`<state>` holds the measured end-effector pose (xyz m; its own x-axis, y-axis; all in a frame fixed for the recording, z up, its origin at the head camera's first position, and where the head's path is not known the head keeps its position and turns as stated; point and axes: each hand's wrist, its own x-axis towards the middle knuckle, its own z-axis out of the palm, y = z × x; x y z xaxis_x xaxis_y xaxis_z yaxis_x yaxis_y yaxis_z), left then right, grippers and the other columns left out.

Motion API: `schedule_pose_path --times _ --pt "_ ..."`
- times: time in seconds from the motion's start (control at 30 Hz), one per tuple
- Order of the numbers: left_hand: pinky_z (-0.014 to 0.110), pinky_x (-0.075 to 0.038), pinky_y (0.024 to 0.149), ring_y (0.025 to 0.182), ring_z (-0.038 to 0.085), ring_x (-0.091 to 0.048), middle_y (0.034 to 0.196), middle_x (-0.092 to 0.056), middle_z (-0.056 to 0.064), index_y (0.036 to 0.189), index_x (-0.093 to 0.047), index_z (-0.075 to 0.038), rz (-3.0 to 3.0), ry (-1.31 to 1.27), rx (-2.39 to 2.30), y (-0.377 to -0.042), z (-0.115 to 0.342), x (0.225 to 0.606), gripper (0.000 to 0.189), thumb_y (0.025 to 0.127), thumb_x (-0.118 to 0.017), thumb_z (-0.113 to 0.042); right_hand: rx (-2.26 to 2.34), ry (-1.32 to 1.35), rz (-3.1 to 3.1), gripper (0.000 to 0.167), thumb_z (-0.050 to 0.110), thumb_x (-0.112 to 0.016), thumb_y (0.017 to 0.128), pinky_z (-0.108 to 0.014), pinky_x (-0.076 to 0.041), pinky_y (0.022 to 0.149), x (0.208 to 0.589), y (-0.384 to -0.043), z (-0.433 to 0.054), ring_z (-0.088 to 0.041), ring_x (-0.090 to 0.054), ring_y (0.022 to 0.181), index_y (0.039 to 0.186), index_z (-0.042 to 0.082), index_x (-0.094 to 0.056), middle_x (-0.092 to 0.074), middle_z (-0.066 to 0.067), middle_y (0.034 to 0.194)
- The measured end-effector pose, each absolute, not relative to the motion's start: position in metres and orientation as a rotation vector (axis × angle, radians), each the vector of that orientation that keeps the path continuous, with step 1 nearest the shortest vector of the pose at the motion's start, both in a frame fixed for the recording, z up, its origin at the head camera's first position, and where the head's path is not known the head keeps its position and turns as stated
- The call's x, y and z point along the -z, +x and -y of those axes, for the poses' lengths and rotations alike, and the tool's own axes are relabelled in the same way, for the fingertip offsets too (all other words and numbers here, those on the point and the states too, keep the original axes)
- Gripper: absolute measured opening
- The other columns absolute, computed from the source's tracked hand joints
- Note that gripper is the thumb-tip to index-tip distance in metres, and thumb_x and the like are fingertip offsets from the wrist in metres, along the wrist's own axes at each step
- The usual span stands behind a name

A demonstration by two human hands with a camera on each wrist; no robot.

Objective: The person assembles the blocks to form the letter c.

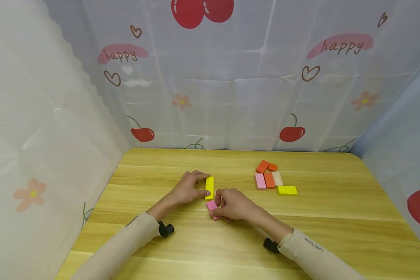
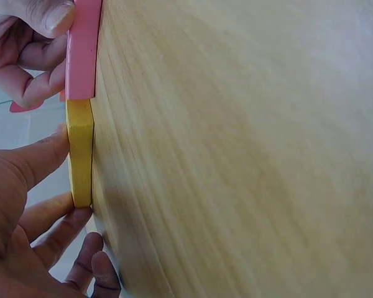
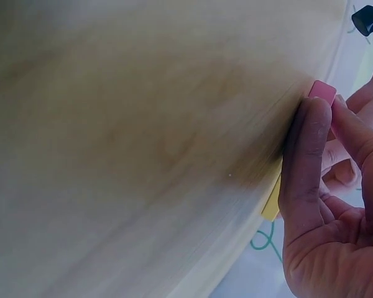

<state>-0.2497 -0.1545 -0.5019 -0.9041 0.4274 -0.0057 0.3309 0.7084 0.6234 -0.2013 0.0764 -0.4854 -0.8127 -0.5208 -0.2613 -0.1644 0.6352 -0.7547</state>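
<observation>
A yellow rectangular block lies lengthwise away from me on the wooden table. My left hand grips it by its two ends, thumb at the near end and fingertips at the far end. Just in front of it, my right hand pinches a pink block, set slightly askew in the head view. In the left wrist view the pink block meets the end of the yellow block. The right wrist view has the pink block between thumb and finger, partly covered by them.
To the right lies a loose group: a pink block, a red-orange block, a plain wood block and a yellow block. Behind them are two orange blocks. A printed curtain hangs along the table's back edge.
</observation>
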Motion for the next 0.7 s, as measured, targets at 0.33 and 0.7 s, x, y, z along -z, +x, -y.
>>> schedule_pose_path --times 0.33,0.7 --pt "0.043 -0.043 0.104 0.124 0.028 -0.05 0.149 -0.065 0.005 0.152 -0.064 -0.019 -2.763 0.598 -0.96 -0.2497 0.1548 0.5028 0.063 0.094 -0.086 -0.03 1.044 -0.529 -2.396 0.034 0.036 -0.087 0.092 -0.034 -0.058 0.055 0.4853 -0.2021 -0.0748 -0.019 -0.071 0.054 0.094 0.013 -0.062 -0.073 -0.001 0.069" --pt "0.044 -0.043 0.104 0.123 0.027 -0.05 0.148 -0.066 0.004 0.152 -0.064 -0.019 -2.758 0.589 -0.978 -0.2499 0.1548 0.5027 0.063 0.094 -0.086 -0.031 1.021 -0.512 -2.416 0.036 0.039 -0.087 0.092 -0.033 -0.057 0.054 0.483 -0.2028 -0.0745 -0.019 -0.071 0.054 0.097 0.013 -0.063 -0.068 -0.001 0.066"
